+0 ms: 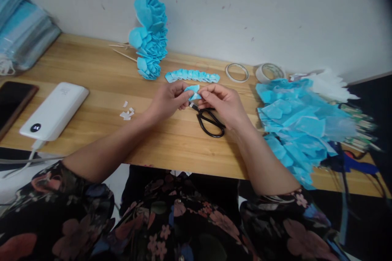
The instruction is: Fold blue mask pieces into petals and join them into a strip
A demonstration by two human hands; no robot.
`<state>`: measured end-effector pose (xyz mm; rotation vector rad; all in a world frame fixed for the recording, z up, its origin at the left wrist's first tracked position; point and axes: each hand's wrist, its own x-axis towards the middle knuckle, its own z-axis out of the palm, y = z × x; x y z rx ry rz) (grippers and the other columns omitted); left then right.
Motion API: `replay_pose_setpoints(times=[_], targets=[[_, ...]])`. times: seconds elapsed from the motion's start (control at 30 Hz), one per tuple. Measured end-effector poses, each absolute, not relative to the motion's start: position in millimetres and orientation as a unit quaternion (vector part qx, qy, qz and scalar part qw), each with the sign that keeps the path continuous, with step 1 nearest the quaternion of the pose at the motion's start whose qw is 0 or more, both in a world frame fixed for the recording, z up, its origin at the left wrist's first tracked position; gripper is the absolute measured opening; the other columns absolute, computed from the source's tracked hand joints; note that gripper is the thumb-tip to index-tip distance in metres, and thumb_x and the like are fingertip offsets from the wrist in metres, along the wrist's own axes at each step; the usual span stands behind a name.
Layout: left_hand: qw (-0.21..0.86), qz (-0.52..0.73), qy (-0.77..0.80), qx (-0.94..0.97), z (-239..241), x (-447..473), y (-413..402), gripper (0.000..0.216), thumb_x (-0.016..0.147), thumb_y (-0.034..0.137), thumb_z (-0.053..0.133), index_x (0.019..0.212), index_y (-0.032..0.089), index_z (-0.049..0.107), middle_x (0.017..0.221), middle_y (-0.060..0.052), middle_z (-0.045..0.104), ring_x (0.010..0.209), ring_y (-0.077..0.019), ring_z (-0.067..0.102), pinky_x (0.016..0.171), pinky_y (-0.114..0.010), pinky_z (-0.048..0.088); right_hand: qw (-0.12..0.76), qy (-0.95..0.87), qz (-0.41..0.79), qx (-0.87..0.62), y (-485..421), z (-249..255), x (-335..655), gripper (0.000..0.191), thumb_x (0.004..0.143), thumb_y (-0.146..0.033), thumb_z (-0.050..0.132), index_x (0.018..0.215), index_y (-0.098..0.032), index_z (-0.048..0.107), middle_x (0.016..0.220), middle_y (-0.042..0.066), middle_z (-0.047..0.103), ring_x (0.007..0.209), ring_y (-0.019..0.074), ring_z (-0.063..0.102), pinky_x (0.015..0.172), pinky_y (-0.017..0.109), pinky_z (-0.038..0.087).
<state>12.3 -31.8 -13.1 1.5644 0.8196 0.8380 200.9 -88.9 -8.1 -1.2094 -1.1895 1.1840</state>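
Between my two hands, over the middle of the table, is a small blue petal piece (192, 89), thin like fabric or paper. My left hand (171, 100) pinches its left side, and the fingers of my right hand (225, 102) close on its right edge. Black-handled scissors (211, 124) lie on the table just below my right hand, their blades partly hidden. Behind my hands runs a row of overlapping folded blue petals (192, 75). Finished blue flowers (150, 40) on thin wooden sticks (124, 54) lie farther back to the left.
Small white scraps (127, 114) lie left of my hands. A white power bank (55, 110) and a dark phone (14, 104) sit at the left. Tape rolls (237, 72) stand near the wall. A heap of blue sheets (294, 118) covers the right side, by a blue-handled tool (359, 165).
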Motion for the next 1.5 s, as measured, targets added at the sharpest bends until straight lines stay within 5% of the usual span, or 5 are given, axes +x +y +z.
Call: replay_pose_setpoints(times=[0.37,0.53,0.8,1.33,1.5], targets=[[0.544,0.423,0.390,0.611,-1,6,-31,0.031,0.102,0.019,0.067,0.072,0.018,0.059,0.062,0.003,0.065,0.054,-0.0063,0.057,0.056,-0.018,0.048,0.400,-0.685,0.191,-0.577,-85,-16,213,0.010,0.093,-0.017,0.066,0.090,-0.022,0.074,0.087,0.002,0.075,0.079,0.0176,0.066,0.076,0.033,0.049],[0.551,0.426,0.405,0.592,0,7,-29,0.033,0.102,0.020,0.067,0.069,0.018,0.058,0.061,0.003,0.065,0.054,-0.0070,0.057,0.057,-0.020,0.049,0.236,-0.785,0.154,-0.552,-88,-16,207,0.011,0.097,-0.017,0.067,0.091,-0.022,0.075,0.093,0.006,0.077,0.090,0.0227,0.068,0.080,0.034,0.046],[0.578,0.422,0.399,0.574,-6,9,-24,0.031,0.100,0.019,0.068,0.071,0.018,0.057,0.059,0.003,0.064,0.050,-0.0062,0.055,0.053,-0.019,0.046,0.181,-0.803,0.066,-0.565,-90,-23,199,0.014,0.103,-0.024,0.063,0.096,-0.021,0.075,0.094,0.009,0.075,0.090,0.0242,0.066,0.074,0.034,0.043],[0.668,0.360,0.370,0.535,-7,11,-28,0.027,0.097,0.021,0.072,0.073,0.015,0.061,0.062,0.001,0.066,0.052,-0.0072,0.061,0.053,-0.018,0.051,0.376,-0.659,0.221,-0.613,-81,-31,204,0.015,0.098,-0.027,0.058,0.085,-0.024,0.063,0.077,0.002,0.075,0.069,0.0183,0.065,0.070,0.032,0.046],[0.683,0.330,0.363,0.541,-7,11,-28,0.024,0.095,0.022,0.074,0.075,0.015,0.065,0.060,0.000,0.068,0.049,-0.0075,0.061,0.053,-0.018,0.051,0.492,-0.648,0.064,-0.578,-91,-15,206,0.017,0.104,-0.033,0.058,0.099,-0.027,0.073,0.095,0.003,0.079,0.084,0.0209,0.071,0.079,0.037,0.054]])
